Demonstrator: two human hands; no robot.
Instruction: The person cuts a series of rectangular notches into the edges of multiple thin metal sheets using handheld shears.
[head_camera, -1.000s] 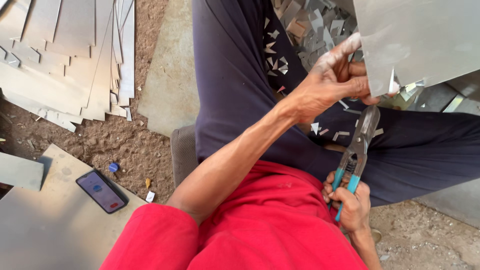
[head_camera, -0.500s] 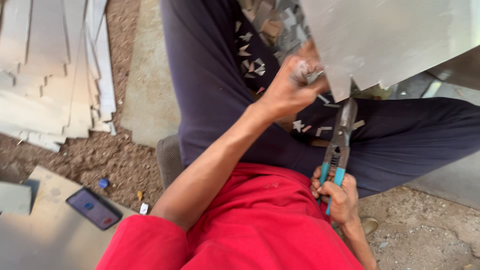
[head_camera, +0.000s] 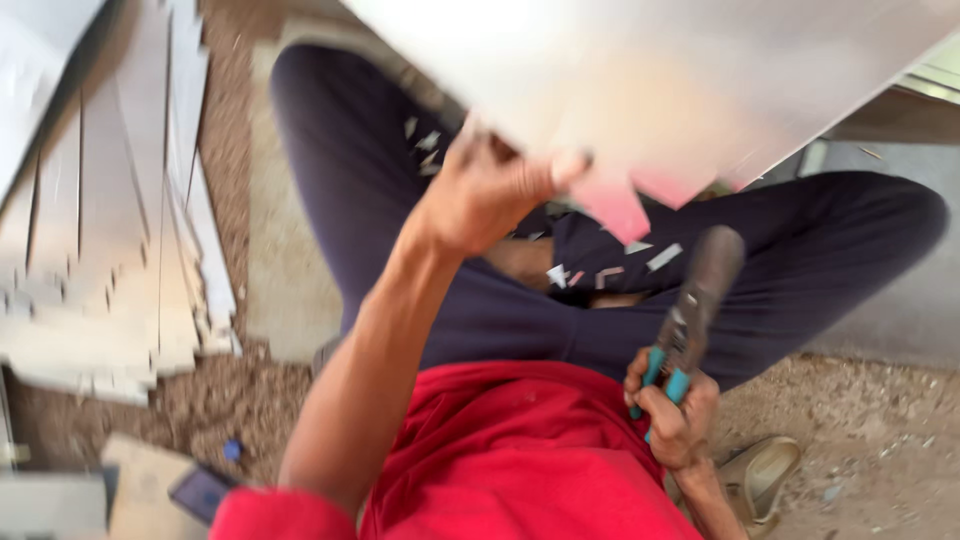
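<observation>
My left hand (head_camera: 485, 190) grips the lower edge of a large pale metal sheet (head_camera: 690, 80) that fills the top of the view, raised above my lap. My right hand (head_camera: 672, 410) is closed on the teal handles of tin snips (head_camera: 695, 310), whose dark jaws point up toward the sheet's notched edge without touching it. Small metal offcuts (head_camera: 605, 268) lie scattered on my dark trousers (head_camera: 500, 320). I am sitting cross-legged in a red shirt.
A pile of cut metal sheets (head_camera: 100, 250) lies on the dirt at the left. A dark phone (head_camera: 200, 492) rests on a board at the lower left. A sandal (head_camera: 760, 472) sits at the lower right, beside a concrete slab (head_camera: 900, 310).
The sheet has swung up and across, now covering the top of the view. My left hand has risen with it. The snips have come away from the sheet's edge.
</observation>
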